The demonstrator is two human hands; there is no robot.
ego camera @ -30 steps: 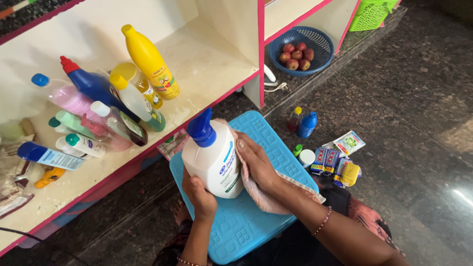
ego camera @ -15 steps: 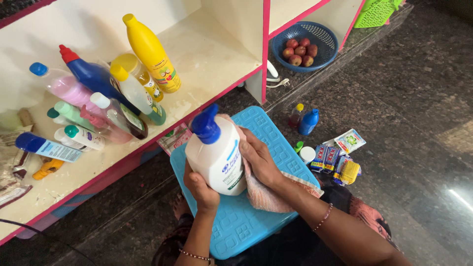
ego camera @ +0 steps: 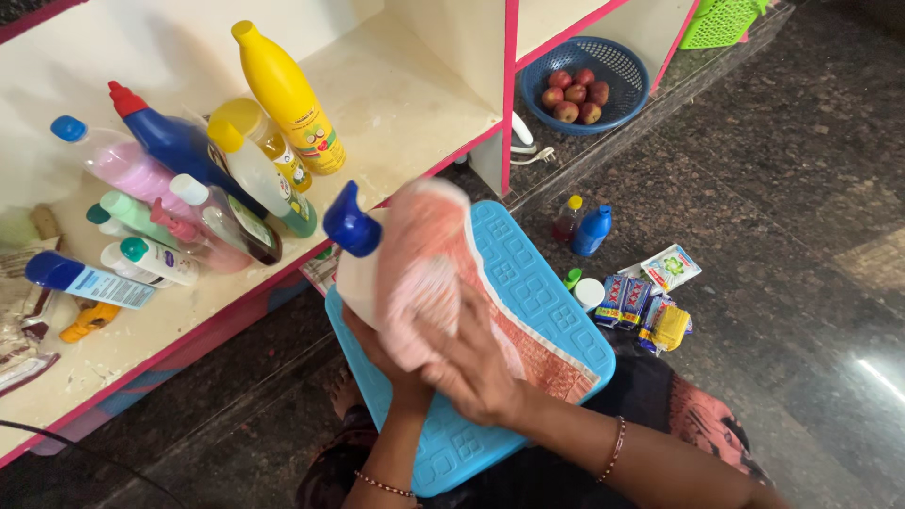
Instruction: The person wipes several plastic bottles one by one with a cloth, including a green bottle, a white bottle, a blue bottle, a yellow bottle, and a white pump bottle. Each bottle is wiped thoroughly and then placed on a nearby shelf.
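Your left hand grips the white pump bottle from below, holding it tilted over the blue plastic stool at frame centre. The bottle's blue pump top points up-left. Your right hand is closed on the pink cloth, pressing it over the bottle's front, so most of the bottle is hidden. Upper left, the shelf carries a yellow bottle and other bottles. Right of the stool, packets lie on the floor. A blue basket of red fruit sits at the top.
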